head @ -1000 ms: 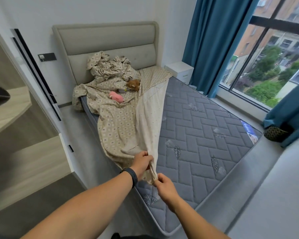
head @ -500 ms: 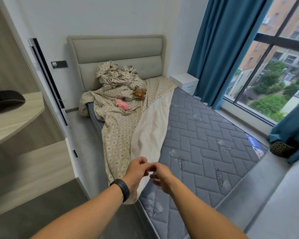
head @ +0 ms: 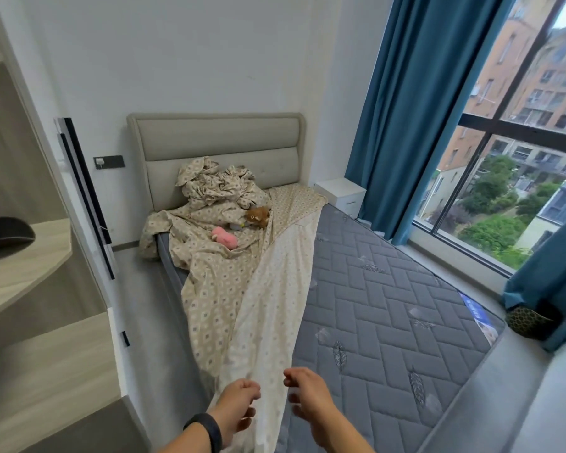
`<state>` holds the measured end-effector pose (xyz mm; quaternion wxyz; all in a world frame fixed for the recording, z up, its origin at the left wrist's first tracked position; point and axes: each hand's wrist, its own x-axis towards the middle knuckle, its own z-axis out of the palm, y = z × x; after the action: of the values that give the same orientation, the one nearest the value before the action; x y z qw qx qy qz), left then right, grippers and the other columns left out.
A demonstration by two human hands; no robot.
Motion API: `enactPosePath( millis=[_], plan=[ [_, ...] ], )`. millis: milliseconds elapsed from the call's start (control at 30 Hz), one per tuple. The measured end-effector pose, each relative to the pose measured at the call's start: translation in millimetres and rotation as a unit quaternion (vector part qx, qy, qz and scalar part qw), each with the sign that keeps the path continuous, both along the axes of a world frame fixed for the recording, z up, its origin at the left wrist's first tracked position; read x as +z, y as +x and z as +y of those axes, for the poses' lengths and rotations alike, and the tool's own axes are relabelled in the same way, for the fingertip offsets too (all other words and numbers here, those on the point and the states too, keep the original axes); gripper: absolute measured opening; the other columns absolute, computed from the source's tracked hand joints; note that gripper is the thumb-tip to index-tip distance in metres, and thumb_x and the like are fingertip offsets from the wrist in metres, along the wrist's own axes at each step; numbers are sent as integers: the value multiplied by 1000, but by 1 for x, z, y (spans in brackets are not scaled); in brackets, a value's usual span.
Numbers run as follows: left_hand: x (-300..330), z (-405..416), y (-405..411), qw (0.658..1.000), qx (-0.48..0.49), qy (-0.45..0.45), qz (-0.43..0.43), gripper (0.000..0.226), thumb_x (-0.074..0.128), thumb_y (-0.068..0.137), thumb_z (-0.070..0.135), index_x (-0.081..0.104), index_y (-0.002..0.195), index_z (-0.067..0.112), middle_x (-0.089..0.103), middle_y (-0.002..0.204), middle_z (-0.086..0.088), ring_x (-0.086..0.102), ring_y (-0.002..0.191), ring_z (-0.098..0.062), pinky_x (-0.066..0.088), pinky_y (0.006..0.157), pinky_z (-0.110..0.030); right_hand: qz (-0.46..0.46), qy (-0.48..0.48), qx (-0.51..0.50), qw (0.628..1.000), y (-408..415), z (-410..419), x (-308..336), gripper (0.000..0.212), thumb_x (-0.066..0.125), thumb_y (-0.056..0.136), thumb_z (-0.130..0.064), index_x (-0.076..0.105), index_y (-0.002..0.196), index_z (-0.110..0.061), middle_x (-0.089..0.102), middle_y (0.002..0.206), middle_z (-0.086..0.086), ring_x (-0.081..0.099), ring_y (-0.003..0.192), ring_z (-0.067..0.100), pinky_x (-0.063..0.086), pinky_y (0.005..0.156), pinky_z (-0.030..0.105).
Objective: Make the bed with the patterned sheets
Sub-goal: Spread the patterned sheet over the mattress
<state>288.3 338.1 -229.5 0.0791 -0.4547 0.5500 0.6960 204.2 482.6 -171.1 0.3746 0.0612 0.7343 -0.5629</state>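
The grey quilted mattress lies bare on its window side, stitched in a herringbone pattern. The patterned sheet, soft beige cotton with small diamond motifs, runs lengthwise from the padded headboard to the foot, its pale underside folded over along the middle; a crumpled heap sits at the head. Its near end hangs over the mattress corner between both hands. The left hand has curled fingers, but whether its grip pinches cloth I cannot tell. The right hand is loosely spread, blurred
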Motion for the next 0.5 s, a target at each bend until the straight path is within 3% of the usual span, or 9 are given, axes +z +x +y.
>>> enactPosePath(
  millis=[133,333,433,500],
  plan=[
    [-16,-1,-6,1000,-18,-19,-9,8,65,93,10,66,91,2,57,77,-13,51,46,-20,39,47,-22,15,2,-10,1000,-14,9,-6,18,56,97,-15,72,94,-8,68,87,6,49,57,19,31,54,22],
    [-33,-7,-20,994,-56,-82,-38,20,66,89,1,64,70,7,64,60,-3,55,60,-16,42,60,-22,20,12,15,1000,-34,18,-11,22,52,100,-10,72,89,-8,67,85,8,49,53,18,37,51,19],
    [-33,-7,-21,992,-57,-93,-56,15,67,90,6,65,76,7,66,68,-3,58,62,-15,44,61,-21,16,-2,25,1000,-36,20,-17,24,51,99,-7,73,89,-7,67,86,11,49,52,18,35,49,20],
    [-36,-4,-19,995,-41,-74,-55,12,62,95,11,63,83,8,61,73,-6,55,55,-18,42,50,-21,13,-9,28,999,-36,18,-20,23,50,100,-10,72,92,-9,67,88,9,49,54,18,32,50,21]
  ],
)
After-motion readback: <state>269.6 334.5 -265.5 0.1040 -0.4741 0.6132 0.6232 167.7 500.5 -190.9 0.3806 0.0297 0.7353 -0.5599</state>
